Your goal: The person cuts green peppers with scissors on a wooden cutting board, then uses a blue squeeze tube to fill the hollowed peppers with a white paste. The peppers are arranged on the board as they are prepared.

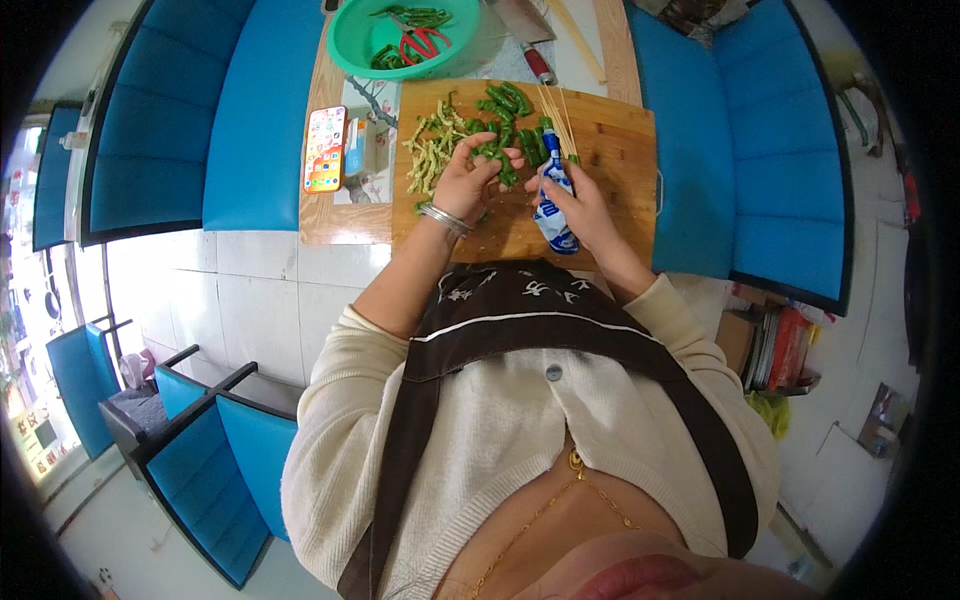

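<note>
My left hand holds a green pepper in its curled fingers, above the wooden cutting board. A blue-and-white squeeze pouch is gripped in my right hand; its narrow blue end points away from me, towards the peppers. Whole green peppers lie on the board just beyond both hands. Left of them spreads a heap of pale, pepper-green strips, partly covered by my left hand. Thin bamboo skewers lie behind the pouch, their near ends hidden by it and my right hand.
A green plastic basin at the far left holds peppers and red-handled scissors. Beyond the board lies a cleaver with a red-brown handle. A lit phone rests on the table's left side beside a small box. Blue benches flank the table.
</note>
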Demonstrator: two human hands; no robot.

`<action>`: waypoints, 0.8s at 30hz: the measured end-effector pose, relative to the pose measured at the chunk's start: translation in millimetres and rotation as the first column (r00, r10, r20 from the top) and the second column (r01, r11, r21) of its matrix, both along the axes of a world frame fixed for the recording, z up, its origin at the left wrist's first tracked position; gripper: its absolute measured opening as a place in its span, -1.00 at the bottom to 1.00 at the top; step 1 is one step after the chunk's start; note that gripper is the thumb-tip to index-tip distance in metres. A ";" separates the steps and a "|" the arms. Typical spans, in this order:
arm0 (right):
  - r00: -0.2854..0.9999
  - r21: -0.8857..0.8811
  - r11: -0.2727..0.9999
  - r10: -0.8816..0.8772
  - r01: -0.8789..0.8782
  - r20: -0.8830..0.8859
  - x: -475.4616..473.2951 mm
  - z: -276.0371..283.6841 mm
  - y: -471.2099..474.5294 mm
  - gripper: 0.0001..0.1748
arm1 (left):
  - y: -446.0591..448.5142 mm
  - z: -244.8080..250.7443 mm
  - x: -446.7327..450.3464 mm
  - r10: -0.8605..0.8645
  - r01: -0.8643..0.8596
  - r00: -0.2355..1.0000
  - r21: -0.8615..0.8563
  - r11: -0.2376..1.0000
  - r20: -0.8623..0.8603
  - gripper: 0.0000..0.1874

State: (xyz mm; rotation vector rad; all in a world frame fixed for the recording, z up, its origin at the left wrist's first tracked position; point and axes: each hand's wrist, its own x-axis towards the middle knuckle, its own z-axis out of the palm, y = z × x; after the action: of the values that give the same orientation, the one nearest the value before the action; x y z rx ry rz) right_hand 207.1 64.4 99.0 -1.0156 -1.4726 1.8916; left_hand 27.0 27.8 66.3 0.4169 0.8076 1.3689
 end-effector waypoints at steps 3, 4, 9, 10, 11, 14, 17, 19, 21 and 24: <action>0.997 0.067 0.996 0.070 -0.067 -0.044 -2.1 5.3 -4.2 -0.71 | -2.0 2.2 2.9 0.021 -0.029 0.992 -0.070 0.997 -0.123 -0.58; 0.995 0.103 0.990 0.095 -0.092 -0.021 -3.6 6.4 -5.7 -0.71 | -2.5 3.0 3.8 0.003 -0.021 0.983 -0.092 0.996 -0.183 -0.58; 0.989 0.249 0.959 0.115 -0.135 0.093 -5.3 8.5 -5.6 -0.69 | -3.5 3.7 3.8 -0.027 0.003 0.971 -0.099 0.995 -0.239 -0.55; 0.987 0.254 0.956 0.123 -0.146 0.104 -5.0 8.0 -5.9 -0.69 | -3.0 3.4 2.6 -0.041 0.021 0.969 -0.083 0.996 -0.244 -0.55; 0.985 0.259 0.953 0.130 -0.157 0.116 -4.8 7.4 -6.0 -0.69 | -2.7 3.1 2.0 -0.060 0.040 0.967 -0.084 0.996 -0.249 -0.55; 0.985 0.232 0.961 0.131 -0.154 0.111 -4.6 6.6 -6.6 -0.70 | -1.7 3.9 1.2 -0.069 0.036 0.940 -0.105 0.994 -0.333 -0.53; 0.979 0.204 0.961 0.168 -0.189 0.115 -1.5 8.7 -6.4 -0.70 | -0.3 5.6 4.4 0.026 -0.043 0.995 -0.184 0.982 -0.094 -0.58; 0.970 0.222 0.947 0.206 -0.231 0.128 -0.1 10.3 -6.0 -0.69 | -1.3 6.8 2.9 0.019 -0.045 0.993 -0.229 0.972 -0.116 -0.63; 0.960 0.266 0.926 0.238 -0.270 0.147 1.5 12.0 -6.7 -0.68 | -2.0 6.7 2.9 0.018 -0.044 0.994 -0.241 0.969 -0.109 -0.67; 0.961 0.357 0.898 0.203 -0.259 0.187 0.0 13.4 -5.7 -0.65 | -2.1 4.1 5.0 0.061 -0.081 0.994 -0.234 0.969 -0.088 -0.68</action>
State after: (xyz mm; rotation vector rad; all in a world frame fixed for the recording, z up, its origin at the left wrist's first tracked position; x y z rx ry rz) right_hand 207.1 58.6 112.3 -0.8358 -2.0276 1.6138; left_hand 32.0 25.7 70.4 0.2586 1.0491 1.3085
